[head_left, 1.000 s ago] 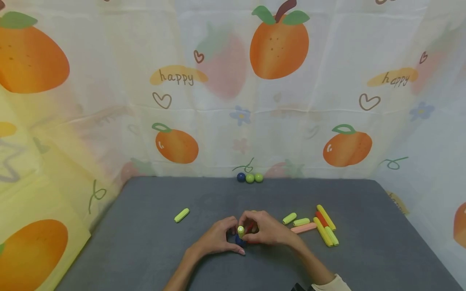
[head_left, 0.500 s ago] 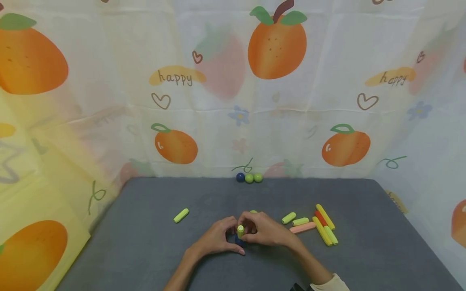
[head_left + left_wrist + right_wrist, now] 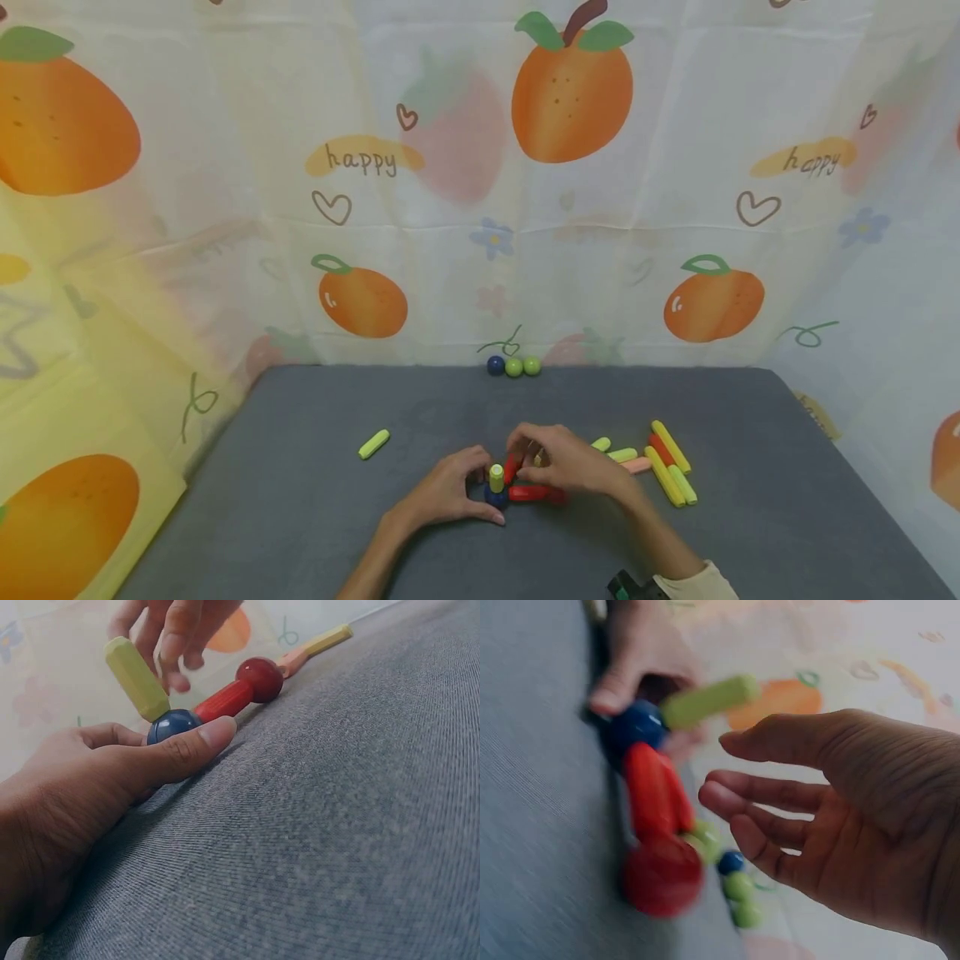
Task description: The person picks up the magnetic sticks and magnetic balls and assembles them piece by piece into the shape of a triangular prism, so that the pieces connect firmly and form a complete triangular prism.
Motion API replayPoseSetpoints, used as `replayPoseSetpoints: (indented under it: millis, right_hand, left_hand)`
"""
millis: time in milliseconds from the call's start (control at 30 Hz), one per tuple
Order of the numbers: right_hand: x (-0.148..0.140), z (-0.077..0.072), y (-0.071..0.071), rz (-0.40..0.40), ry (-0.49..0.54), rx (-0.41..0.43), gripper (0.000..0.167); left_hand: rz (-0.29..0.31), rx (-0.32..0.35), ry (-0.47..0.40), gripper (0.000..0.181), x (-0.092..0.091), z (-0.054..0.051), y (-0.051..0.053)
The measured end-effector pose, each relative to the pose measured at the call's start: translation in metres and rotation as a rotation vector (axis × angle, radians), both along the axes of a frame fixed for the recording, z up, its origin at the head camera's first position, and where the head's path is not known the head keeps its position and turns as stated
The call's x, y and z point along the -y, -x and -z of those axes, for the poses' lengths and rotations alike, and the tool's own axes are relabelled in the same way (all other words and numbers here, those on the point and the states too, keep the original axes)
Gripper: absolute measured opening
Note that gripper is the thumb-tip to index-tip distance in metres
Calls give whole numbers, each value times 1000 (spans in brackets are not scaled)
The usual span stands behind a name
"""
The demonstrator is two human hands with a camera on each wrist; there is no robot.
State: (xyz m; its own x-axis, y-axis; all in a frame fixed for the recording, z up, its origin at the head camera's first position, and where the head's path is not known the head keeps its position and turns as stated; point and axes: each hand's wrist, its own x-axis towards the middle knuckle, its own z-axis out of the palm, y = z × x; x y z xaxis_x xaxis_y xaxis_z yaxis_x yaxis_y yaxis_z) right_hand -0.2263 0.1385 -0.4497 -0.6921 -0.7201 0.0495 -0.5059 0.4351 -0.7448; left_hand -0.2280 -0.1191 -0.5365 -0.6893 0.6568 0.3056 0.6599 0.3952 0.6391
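Note:
My left hand grips a dark blue ball low on the grey table, thumb along its near side. A light green stick rises from the top of that ball, tilted in the left wrist view. One red stick joins the blue ball to a red ball; a second red stick angles away behind it. My right hand hovers just right of the green stick, fingers bent loosely and apart, holding nothing in the right wrist view.
Blue and green balls line the table's back edge. One green stick lies at the left. Several yellow, green, red and pink sticks lie at the right. A fruit-print cloth hangs behind the grey table.
My right hand has let go of the light green stick and moved to the right, uncovering the red sticks. My left hand stays in place; the green stick stands on the blue ball.

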Motion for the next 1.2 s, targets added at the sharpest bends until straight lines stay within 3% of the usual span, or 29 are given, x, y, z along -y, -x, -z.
replayPoseSetpoints:
  millis: [167,300,533,833,1000,1100,1200]
  right_hand:
    - [-30,-12,7,144,-83,-126,20]
    - [-50,-15,10,244,-198,-160,19]
    - [-56,-1,13,345,-466,-180,19]
    - [-46,17,18,437,-561,-233,15]
    - [-47,17,19,431,-506,-207,8]
    - [-50,12,20,366,-350,-196,10]
    - [-54,3,19,242,-183,-170,13]
  left_hand:
    - [-23,11,29,47,0,-1,0]
    - [-28,8,39,47,1,0,1]
    - [-24,8,27,46,3,1,-1]
    - [-45,41,47,47,1,2,0]
    - [-37,46,43,46,0,1,0]
    - [-33,49,44,46,0,1,-1]
    - [-36,48,52,46,-2,0,-1]
